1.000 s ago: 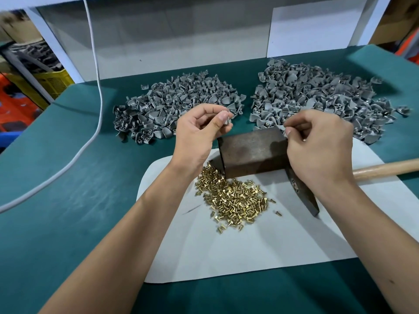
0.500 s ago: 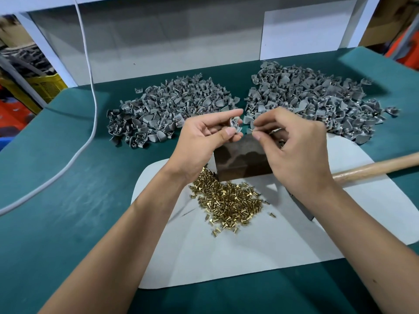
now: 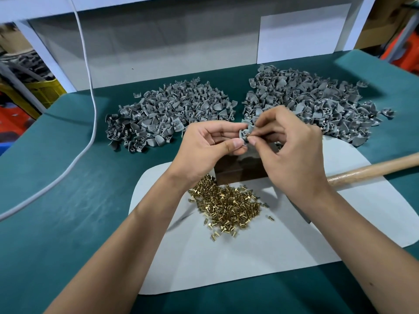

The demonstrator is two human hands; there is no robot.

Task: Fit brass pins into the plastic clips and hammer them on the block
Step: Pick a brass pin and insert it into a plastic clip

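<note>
My left hand [image 3: 208, 146] pinches a small grey plastic clip [image 3: 244, 134] between thumb and fingers, above the dark metal block [image 3: 235, 169]. My right hand [image 3: 292, 150] pinches a small brass pin [image 3: 248, 137] at the clip, fingertips touching it. Most of the block is hidden under both hands. A heap of loose brass pins [image 3: 226, 203] lies on the white sheet [image 3: 238, 257] in front of the block. The hammer's wooden handle [image 3: 374, 169] runs off to the right, its head hidden by my right wrist.
Two heaps of grey clips lie on the green table: one at the back left [image 3: 167, 116], one at the back right [image 3: 317, 98]. A white cable [image 3: 90, 123] curves down the left side. A white wall panel [image 3: 181, 53] closes the back. Crates stand beyond the left edge.
Both hands have come together above the block. My right hand moved left from the block's right end to the clip held by my left hand, and now touches it.
</note>
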